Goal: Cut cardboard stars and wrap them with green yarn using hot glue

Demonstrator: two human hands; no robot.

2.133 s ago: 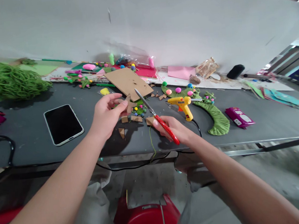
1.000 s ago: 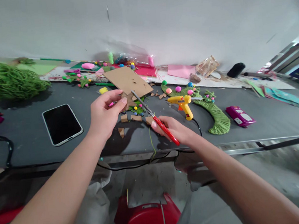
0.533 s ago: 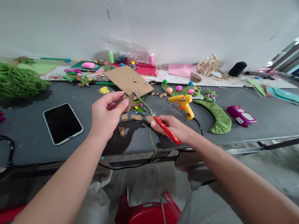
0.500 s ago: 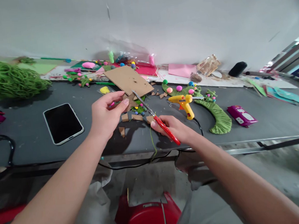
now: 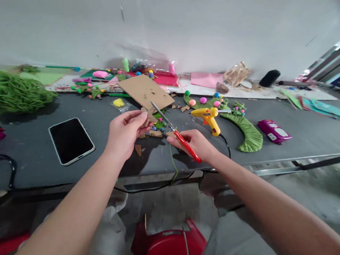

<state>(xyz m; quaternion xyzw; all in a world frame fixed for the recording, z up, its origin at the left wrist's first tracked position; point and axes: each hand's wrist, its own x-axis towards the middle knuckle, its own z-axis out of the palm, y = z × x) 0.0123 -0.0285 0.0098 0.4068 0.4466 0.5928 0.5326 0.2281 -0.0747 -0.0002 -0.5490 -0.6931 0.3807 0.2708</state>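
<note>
Brown cardboard cutout [image 5: 150, 118]: head view; raised over the grey table [image 5: 37, 163], pinched in the left hand. Notched, pointed outline; part hidden by the fingers.
Left hand [image 5: 123, 135]: thumb and fingers closed on the cutout's near side, back of the hand up.
Right hand [image 5: 196, 144]: curled round the red handles of the scissors [image 5: 186, 144]; nothing else seen in its grip.
Scissors: slanting up and away to the left; blades look together or nearly so, tips beside the cutout. Contact between them: cannot tell.
Cardboard sheet [image 5: 145, 91]: flat, just beyond the cutout, dark specks on its face.
Cardboard scraps [image 5: 155, 134]: small, scattered below and between the hands; some partly covered.
Pom-pom sprig [image 5: 159, 125]: green with coloured balls, behind the blades, partly hidden.
Glue gun [image 5: 207, 115]: yellow, lying right of the scissors, black cord running toward the near edge.
Green wrapped crescent [image 5: 249, 137]: curves round behind and right of the gun, pom-poms on its far part.
Purple packet [image 5: 274, 131]: right of the crescent, apart from it.
Phone [image 5: 72, 141]: dark screen up, left of the left hand.
Yarn heap [image 5: 12, 92]: green, loose, far left.
</note>
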